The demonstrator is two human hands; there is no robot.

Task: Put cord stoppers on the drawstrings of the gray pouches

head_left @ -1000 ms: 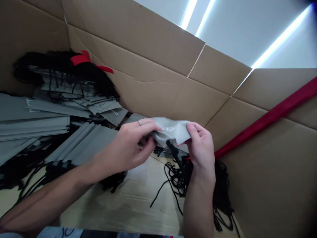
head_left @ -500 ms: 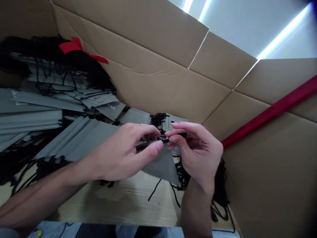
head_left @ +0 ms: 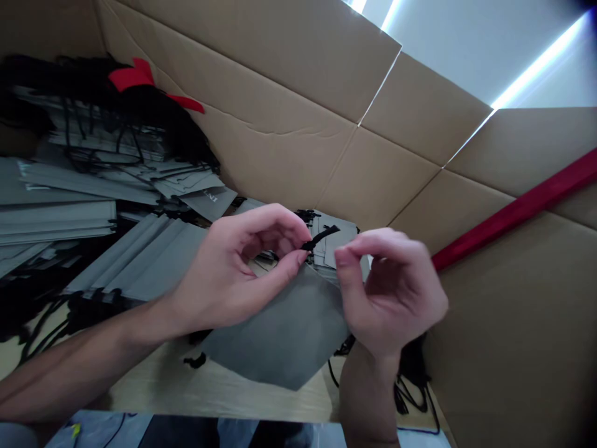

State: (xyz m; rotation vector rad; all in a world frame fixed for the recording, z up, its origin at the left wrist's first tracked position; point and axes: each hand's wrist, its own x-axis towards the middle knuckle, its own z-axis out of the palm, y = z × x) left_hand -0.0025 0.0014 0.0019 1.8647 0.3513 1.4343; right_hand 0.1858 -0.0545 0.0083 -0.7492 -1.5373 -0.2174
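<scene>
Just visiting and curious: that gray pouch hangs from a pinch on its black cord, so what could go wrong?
Only the left hand pinches the black cord, and the right hand is not touching it, so the gray pouch below may slip and drop. Loose black cords lie tangled on the box floor underneath; a dropped pouch could snag there.
</scene>
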